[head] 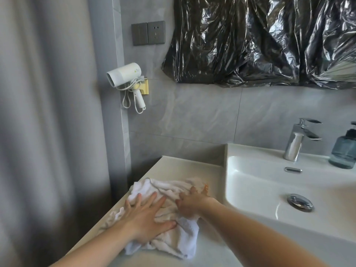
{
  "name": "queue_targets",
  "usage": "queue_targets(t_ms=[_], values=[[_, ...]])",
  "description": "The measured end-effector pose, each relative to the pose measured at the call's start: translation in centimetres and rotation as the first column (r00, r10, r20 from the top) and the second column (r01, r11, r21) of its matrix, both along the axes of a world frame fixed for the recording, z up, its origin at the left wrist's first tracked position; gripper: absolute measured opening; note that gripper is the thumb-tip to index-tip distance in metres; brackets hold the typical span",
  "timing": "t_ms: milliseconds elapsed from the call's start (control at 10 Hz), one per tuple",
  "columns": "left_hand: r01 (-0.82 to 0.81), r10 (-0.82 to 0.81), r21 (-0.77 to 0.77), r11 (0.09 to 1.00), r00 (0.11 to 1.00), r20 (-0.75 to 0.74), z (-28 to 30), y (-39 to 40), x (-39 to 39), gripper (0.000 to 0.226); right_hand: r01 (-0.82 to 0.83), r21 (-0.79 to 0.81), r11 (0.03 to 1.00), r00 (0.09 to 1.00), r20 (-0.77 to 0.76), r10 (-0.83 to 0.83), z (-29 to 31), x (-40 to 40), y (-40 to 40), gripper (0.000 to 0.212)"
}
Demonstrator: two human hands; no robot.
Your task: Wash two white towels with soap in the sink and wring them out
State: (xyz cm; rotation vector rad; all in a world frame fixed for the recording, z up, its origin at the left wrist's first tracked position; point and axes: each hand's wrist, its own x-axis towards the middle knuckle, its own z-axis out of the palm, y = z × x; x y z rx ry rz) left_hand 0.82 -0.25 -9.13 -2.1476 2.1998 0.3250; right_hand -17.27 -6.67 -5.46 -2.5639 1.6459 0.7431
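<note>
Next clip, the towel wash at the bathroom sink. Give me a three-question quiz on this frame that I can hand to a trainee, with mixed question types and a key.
1. True or false: the white towels lie inside the sink.
2. Multiple choice: what stands just right of the faucet? A) the hair dryer B) the soap dispenser C) the wall socket
3. Fill in: the left hand lies ____ on the towels, fingers spread.

Key
1. False: they are bunched on the counter left of the sink, under both hands; the right hand rests on their right part.
2. B
3. flat
</note>
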Motion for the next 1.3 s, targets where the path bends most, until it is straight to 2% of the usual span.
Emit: queue_targets(t_ms=[200, 300, 400, 500, 600, 700, 800, 900, 1000, 1100, 1200, 1300], values=[[0.057, -0.056, 0.022, 0.998, 0.997, -0.044, 0.3, -4.0, 0.4, 0.106, 0.118, 0.01, 0.993, 0.993, 0.018, -0.118, 0.3, 0.4, -1.1, 0.065], [0.121, -0.12, 0.016, 0.993, 0.992, -0.027, 1.3, -5.4, 0.0, 0.103, 0.275, 0.026, 0.961, 0.959, 0.056, -0.276, -3.0, 0.9, -4.9, 0.078], [0.146, -0.146, 0.011, 0.989, 0.989, -0.029, 1.4, -7.4, 0.0, 0.108, 0.41, 0.033, 0.912, 0.903, 0.123, -0.411, -5.5, 0.8, -8.8, 0.08], [0.178, -0.179, -0.02, 0.984, 0.984, -0.014, 0.7, -9.7, 0.1, 0.11, 0.42, 0.012, 0.907, 0.901, 0.117, -0.419, -6.3, 0.7, -10.7, 0.085], [0.213, -0.213, -0.062, 0.975, 0.977, -0.001, 0.4, -11.4, 0.0, 0.108, 0.438, -0.021, 0.899, 0.89, 0.15, -0.431, -7.5, 0.4, -12.4, 0.081], [0.234, -0.234, -0.11, 0.966, 0.972, 0.01, -0.5, -12.3, 0.2, 0.116, 0.457, -0.051, 0.888, 0.874, 0.209, -0.438, -6.6, 0.1, -10.8, 0.08], [0.246, -0.246, -0.217, 0.945, 0.969, 0.026, -1.2, -11.9, 0.3, 0.107, 0.473, -0.073, 0.878, 0.82, 0.402, -0.408, -4.6, -0.4, -6.3, 0.067], [0.277, -0.283, -0.442, 0.853, 0.957, 0.054, -0.9, -9.7, -0.1, 0.083, 0.443, -0.111, 0.89, 0.747, 0.595, -0.298, -3.8, -1.0, -1.9, 0.066], [0.203, -0.196, -0.469, 0.86, 0.978, 0.065, -2.0, -6.7, 0.3, 0.1, 0.385, -0.133, 0.913, 0.794, 0.552, -0.254, -4.5, -1.4, 0.9, 0.07], [0.166, -0.155, -0.465, 0.87, 0.986, 0.062, -2.9, -4.1, 0.9, 0.095, 0.35, -0.155, 0.924, 0.832, 0.505, -0.231, -4.0, -2.2, 3.7, 0.072], [0.163, -0.168, -0.336, 0.928, 0.986, 0.013, -1.8, -1.2, 0.1, 0.065, 0.322, -0.066, 0.945, 0.803, 0.547, -0.235, -2.8, -2.6, 6.9, 0.073], [0.175, -0.171, -0.256, 0.951, 0.985, 0.039, 0.2, 1.1, -0.8, 0.055, 0.28, 0.004, 0.96, 0.773, 0.592, -0.228, -1.4, -3.2, 9.9, 0.071]])
